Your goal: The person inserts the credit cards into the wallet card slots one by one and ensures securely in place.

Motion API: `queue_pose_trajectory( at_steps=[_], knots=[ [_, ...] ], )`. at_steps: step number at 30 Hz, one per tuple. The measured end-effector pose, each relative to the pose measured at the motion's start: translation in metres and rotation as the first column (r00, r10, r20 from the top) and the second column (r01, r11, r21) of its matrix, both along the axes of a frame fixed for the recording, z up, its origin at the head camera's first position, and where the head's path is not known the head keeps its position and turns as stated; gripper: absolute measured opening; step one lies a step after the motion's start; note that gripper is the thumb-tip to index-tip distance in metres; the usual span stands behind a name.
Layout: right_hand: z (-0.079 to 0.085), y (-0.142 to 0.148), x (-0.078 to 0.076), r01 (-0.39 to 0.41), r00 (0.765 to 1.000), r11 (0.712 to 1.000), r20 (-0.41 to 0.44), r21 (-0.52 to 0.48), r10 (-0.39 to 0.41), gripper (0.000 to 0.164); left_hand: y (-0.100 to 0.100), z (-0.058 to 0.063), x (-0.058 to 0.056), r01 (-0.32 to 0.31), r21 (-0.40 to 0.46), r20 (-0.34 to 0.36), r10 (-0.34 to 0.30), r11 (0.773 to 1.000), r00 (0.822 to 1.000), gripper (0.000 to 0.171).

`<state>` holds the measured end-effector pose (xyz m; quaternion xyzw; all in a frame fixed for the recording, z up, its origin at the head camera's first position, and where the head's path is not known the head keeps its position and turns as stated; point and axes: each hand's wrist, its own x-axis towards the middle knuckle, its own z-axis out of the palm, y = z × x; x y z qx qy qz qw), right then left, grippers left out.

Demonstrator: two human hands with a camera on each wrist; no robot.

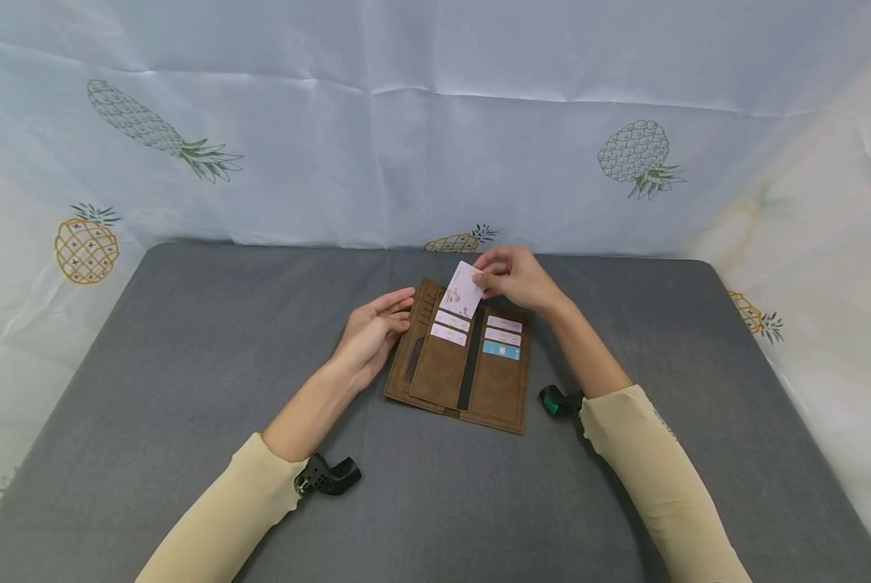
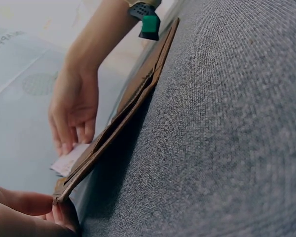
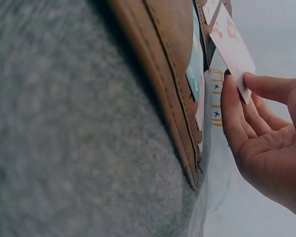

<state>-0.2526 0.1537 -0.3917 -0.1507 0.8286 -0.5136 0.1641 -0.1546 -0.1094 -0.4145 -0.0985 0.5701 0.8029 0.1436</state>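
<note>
A brown long wallet (image 1: 439, 371) lies unfolded on the table, with cards tucked in its slots. My left hand (image 1: 368, 338) pinches the wallet's left edge near its far corner, thumb on one side and fingers on the other, as the left wrist view shows. Between thumb and fingers, my right hand (image 1: 514, 279) holds a pale pink card (image 1: 460, 291) with a floral print by its upper right corner. The card's lower end is over the top slot of the wallet's middle panel; how deep it sits cannot be told. Below it two pink cards (image 1: 449, 333) show their upper strips.
On the wallet's right panel sit pink cards (image 1: 503, 329) and a blue card (image 1: 501, 350). Grey cloth covers the table (image 1: 188, 364). Behind it hangs a white curtain (image 1: 421, 162) with pineapple prints. Black wrist cameras (image 1: 333, 476) stick out from both sleeves.
</note>
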Motion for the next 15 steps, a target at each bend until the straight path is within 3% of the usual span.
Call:
queue_pose_trajectory(
  at_steps=[15],
  knots=[
    [-0.0009, 0.0030, 0.0023, -0.107, 0.993, 0.993, 0.048, 0.053, 0.104, 0.029, 0.0008, -0.0007, 0.0000, -0.002, -0.006, 0.000, 0.002, 1.000, 1.000, 0.065]
  ],
)
